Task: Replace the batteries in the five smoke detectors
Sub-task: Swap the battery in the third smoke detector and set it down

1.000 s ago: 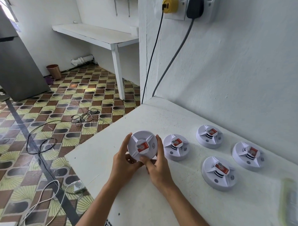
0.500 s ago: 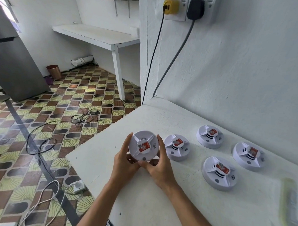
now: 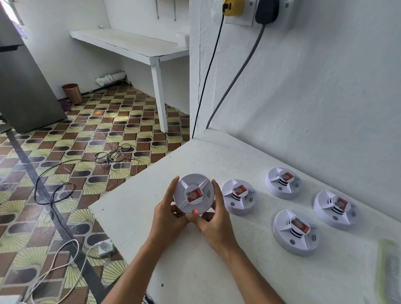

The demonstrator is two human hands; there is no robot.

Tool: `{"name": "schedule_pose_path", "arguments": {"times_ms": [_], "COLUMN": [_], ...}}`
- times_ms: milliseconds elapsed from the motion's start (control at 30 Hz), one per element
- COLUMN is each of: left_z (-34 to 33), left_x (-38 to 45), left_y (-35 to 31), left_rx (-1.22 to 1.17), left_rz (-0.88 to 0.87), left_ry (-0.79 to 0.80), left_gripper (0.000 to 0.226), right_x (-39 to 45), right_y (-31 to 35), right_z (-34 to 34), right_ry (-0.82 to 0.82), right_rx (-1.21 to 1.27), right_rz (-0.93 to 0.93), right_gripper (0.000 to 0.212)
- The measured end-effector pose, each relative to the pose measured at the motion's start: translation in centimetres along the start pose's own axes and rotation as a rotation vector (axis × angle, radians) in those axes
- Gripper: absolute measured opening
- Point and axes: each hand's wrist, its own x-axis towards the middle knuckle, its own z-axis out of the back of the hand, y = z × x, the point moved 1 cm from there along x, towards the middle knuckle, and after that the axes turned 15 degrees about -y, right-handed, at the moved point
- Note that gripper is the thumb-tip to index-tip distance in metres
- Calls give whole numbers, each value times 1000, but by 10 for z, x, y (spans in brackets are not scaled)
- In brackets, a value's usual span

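A white bench (image 3: 213, 277) runs along the white wall, and most of the job sits on it: four smoke detectors lie face up to the right, well spread, one just beside the person's fingers (image 3: 238, 199), one further back near the wall (image 3: 282, 183), one nearer the front (image 3: 295, 232) and one far right (image 3: 336, 210). At the right edge there is a blurred yellowish pack (image 3: 393, 276) that I cannot make out. The fifth detector (image 3: 194, 193) is lifted clear of the bench at its left end, tilted toward the person, with a small red light (image 3: 194, 211) glowing on its lower rim. The left hand (image 3: 167, 216) is clamped on its left edge, fingers curled behind; the right hand (image 3: 213, 220) grips the right edge the same way, thumb (image 3: 193, 218) tucked under the lit spot. Both hands hold this one unit and nothing else. To my eye the step is opening it up, most likely by twisting the cover off its base, though the back is hidden from here. To do that well, I would hold one half firm and turn the other with even pressure around the rim, not squeezing the thin centre fins, and keep it low over the bench so a loosened part or battery drops onto the surface rather than onto the tiled floor (image 3: 69, 170) with its loose cables (image 3: 110, 154).
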Motion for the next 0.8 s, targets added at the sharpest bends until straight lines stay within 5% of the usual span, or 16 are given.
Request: {"name": "schedule_pose_path", "arguments": {"times_ms": [800], "left_z": [0], "left_x": [0], "left_y": [1], "left_rx": [27], "left_rz": [-2], "left_ry": [-5], "left_gripper": [104], "right_x": [1], "right_y": [-1], "right_z": [0], "right_ry": [23], "right_rx": [33], "right_rz": [-9], "right_gripper": [97]}}
